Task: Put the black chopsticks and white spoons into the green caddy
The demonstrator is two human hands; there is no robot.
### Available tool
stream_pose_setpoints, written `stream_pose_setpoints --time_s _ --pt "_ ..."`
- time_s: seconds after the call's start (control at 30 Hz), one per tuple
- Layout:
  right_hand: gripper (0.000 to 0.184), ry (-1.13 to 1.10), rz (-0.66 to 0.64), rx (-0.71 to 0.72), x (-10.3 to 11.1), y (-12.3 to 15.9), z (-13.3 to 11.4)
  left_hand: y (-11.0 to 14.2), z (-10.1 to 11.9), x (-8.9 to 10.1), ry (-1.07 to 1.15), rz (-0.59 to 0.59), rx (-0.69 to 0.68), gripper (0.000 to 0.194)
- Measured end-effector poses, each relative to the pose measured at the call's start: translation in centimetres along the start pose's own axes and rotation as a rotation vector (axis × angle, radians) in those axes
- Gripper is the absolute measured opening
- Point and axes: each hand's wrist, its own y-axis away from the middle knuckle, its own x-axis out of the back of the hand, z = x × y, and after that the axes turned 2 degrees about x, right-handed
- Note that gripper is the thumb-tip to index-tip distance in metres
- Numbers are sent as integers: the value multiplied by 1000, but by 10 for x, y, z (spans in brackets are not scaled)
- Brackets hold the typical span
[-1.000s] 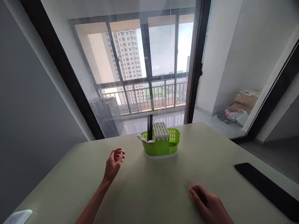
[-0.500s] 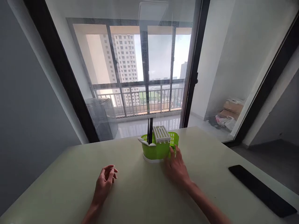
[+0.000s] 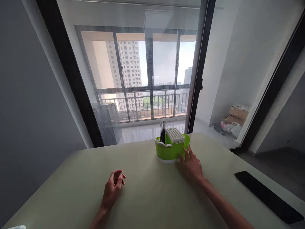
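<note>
A green utensil caddy (image 3: 170,152) with a white base stands near the far edge of the table. Black chopsticks (image 3: 163,132) rise upright from its left part, and white spoons (image 3: 162,144) hang along the near left rim. A white slotted top (image 3: 175,135) covers part of its right side. My right hand (image 3: 193,165) lies against the caddy's near right side, fingers stretched and spread, not wrapped around it. Left of the caddy and apart from it, my left hand (image 3: 113,186) rests on its side on the table, fingers loosely curled with a gap, holding nothing.
The pale table (image 3: 143,200) reaches to a glass sliding door. A long black mat (image 3: 267,195) lies at the table's right. A white object (image 3: 19,227) peeks in at the bottom left corner. Behind the door stand a cardboard box (image 3: 239,112) and plastic bags (image 3: 232,128).
The caddy has shifted right and slightly away across the table, with my right hand moving along against it. My left hand sits a little further right, and the camera view has tilted slightly.
</note>
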Motion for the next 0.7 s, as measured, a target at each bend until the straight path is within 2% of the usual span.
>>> stream_pose_setpoints --time_s 0.4,0.57,0.7 --pt "62 -58 -36 -53 -11 -43 90 2 -5 1 -57 -18 -10 39" --pt "60 -80 -37 -40 -4 -50 105 3 1 1 -80 -23 2 40" --pt "76 -96 -4 -45 -13 -27 102 3 5 -1 -98 -23 -9 39"
